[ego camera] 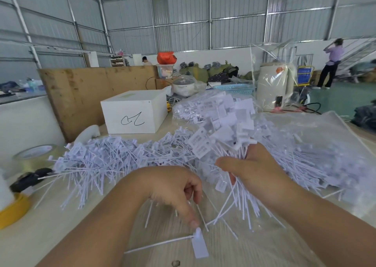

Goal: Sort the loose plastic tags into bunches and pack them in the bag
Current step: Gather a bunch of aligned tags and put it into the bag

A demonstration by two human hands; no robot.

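A big heap of loose white plastic tags (pixel 105 161) spreads across the table from left to centre. My right hand (pixel 252 167) grips a thick bunch of tags (pixel 221 132), heads fanned upward and tails pointing down toward me. My left hand (pixel 173 187) reaches down, its thumb and fingertip pinching a single tag (pixel 199 244) that lies on the wood near the front edge. A clear plastic bag (pixel 335 142) lies flat at the right with more tags on and under it. Behind the bunch sits a packed bag of tags (pixel 205 106).
A white box (pixel 134 112) stands at the back centre, and a tape roll (pixel 34 155) with a dispenser (pixel 30 178) lies left. A white kettle (pixel 274 85) in plastic wrap and a blue basket (pixel 236 87) are at the back right. A person stands far right.
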